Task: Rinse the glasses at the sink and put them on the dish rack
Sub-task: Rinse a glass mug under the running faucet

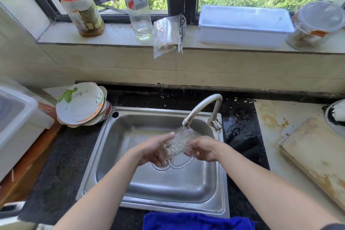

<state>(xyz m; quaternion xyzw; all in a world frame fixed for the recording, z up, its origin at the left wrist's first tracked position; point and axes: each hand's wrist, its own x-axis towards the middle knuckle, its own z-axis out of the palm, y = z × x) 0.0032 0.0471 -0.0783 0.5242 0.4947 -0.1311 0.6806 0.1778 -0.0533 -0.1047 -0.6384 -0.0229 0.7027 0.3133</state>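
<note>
A clear ribbed glass mug (178,143) with a handle is tilted under the spout of the steel faucet (202,110), over the steel sink (164,183). Water runs into its open mouth. My left hand (154,150) grips the mug's base end from the left. From the right, my right hand (202,148) holds its side. The mug's handle (182,162) hangs down between my hands. A second clear glass rim (160,166) shows below my left hand, partly hidden. No dish rack is clearly in view.
Stacked plates (82,105) lean at the sink's left corner. A white bin (16,123) stands far left. A wooden board (315,157) lies at right. A blue cloth (197,220) lies at the front edge. Bottles, a jar and a white box (244,24) line the windowsill.
</note>
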